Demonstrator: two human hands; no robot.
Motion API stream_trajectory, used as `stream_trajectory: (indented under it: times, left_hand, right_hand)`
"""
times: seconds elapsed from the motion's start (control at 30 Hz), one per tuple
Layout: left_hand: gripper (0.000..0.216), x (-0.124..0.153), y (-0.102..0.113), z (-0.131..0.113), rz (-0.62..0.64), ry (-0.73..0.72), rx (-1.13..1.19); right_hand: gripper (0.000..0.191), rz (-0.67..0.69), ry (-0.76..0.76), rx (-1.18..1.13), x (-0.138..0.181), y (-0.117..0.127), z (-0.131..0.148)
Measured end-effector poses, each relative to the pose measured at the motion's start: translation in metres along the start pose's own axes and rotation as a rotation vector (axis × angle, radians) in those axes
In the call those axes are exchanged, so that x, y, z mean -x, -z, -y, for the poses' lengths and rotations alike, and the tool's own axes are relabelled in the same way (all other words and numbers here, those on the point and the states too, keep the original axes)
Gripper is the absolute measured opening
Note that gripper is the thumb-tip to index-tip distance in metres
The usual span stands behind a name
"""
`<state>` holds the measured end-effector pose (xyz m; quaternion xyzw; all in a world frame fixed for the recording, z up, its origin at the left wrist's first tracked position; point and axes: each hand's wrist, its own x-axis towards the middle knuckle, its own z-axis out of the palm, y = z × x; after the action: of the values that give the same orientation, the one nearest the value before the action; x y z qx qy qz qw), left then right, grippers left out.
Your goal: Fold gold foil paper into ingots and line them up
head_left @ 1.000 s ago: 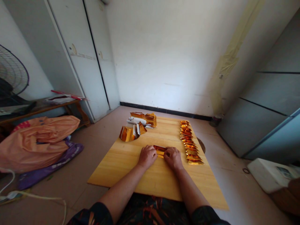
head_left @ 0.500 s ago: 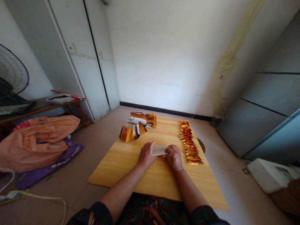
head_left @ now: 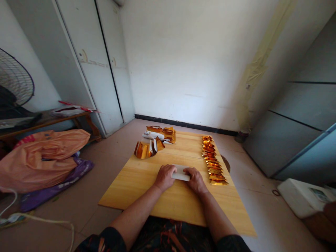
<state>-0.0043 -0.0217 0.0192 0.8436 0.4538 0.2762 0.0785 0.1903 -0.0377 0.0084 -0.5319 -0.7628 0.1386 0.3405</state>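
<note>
Between my two hands lies a sheet of paper [head_left: 181,173], its pale grey-white side up, low over the wooden board. My left hand [head_left: 165,177] grips its left end, with the thumb on top. At the right end my right hand [head_left: 195,180] holds it with bent fingers, thumb toward the middle. Along the right side of the board runs a row of folded gold foil papers [head_left: 213,162]. A curved stack of gold and white paper sheets [head_left: 147,149] stands at the left, and another stack of gold foil sheets [head_left: 168,134] sits behind it.
The wooden board [head_left: 136,196] is the work surface before me. On the left are a fan [head_left: 15,78], an orange bag [head_left: 39,159] on the floor and a cable [head_left: 47,219]. A white box [head_left: 304,196] stands at the right, near a grey cabinet [head_left: 296,119].
Both hands have come slightly nearer to me with the paper. The reddish-gold strip seen under its near edge is now out of sight, and the pale near edge looks thicker.
</note>
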Motion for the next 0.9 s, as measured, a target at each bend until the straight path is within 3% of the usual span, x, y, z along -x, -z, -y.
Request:
stream_trajectory:
  times: [0.13,0.33,0.5,0.77,0.9]
  left_hand:
    - [0.036,0.001,0.001,0.002,0.016,-0.019,0.063]
    - [0.031,0.0,0.002,0.004,0.071,-0.016,0.099]
    - [0.04,0.0,0.001,0.005,0.057,-0.017,0.103]
    - [0.059,-0.002,-0.011,0.014,-0.025,0.081,0.162]
    - [0.059,-0.003,-0.016,0.019,-0.038,0.118,0.182]
  right_hand:
    - [0.023,-0.013,0.065,0.05,0.001,0.0,0.0]
    - [0.014,-0.019,0.109,0.127,0.001,0.003,0.004]
    - [0.019,-0.019,0.096,0.13,0.001,0.002,0.003]
    - [0.024,-0.057,-0.14,-0.036,-0.002,0.001,-0.003]
    - [0.023,-0.051,-0.162,-0.011,-0.005,0.001,0.0]
